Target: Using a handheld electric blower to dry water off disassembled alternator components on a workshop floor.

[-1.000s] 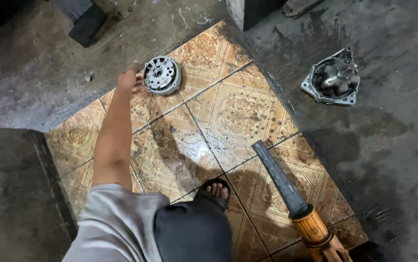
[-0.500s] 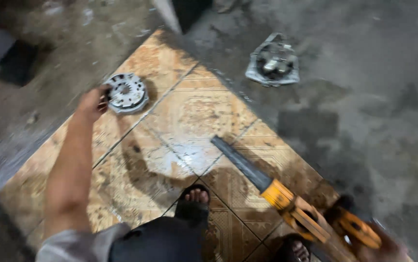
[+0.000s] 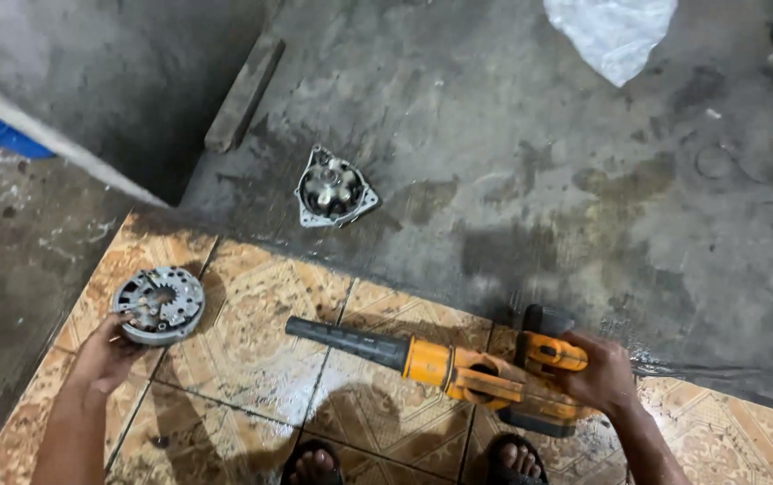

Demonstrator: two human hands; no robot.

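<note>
Two grips: our left hand [image 3: 108,355] grasps the round alternator housing [image 3: 158,304]; our right hand [image 3: 597,373] clenches the orange cordless blower [image 3: 458,370], nozzle best aimed squarely.

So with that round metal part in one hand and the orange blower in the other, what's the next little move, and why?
Probably swing the orange blower left so its black nozzle faces the round metal part. The left hand grips that part at its edge on the tiles, the right hand holds the blower's handle, and the nozzle tip lies short of the part.
</note>
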